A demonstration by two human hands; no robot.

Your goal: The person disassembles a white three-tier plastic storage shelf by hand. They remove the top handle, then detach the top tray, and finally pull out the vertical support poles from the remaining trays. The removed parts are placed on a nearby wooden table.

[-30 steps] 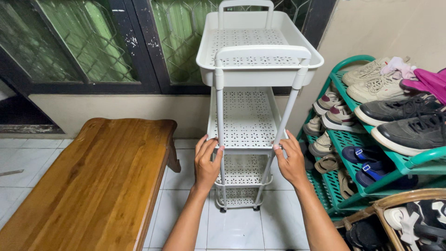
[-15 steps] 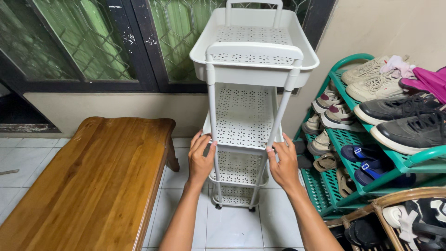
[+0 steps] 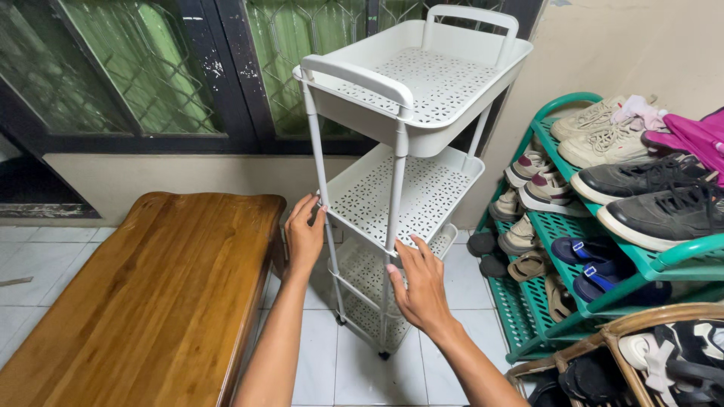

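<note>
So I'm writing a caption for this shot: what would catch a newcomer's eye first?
The tall white tiered cart in the middle, standing at an angle before the dark-framed window, with the left hand and right hand on its two near posts at the middle shelf. Then the green shoe rack crowded with shoes on the right, and the wooden bench at lower left.

I see the cart [image 3: 407, 151] standing on the floor [image 3: 354, 369] between the bench [image 3: 151, 286] on its left and the shoe rack [image 3: 603, 226] on its right, the window [image 3: 151, 68] behind. My left hand [image 3: 304, 237] and right hand [image 3: 421, 285] sit at its middle shelf.
</note>
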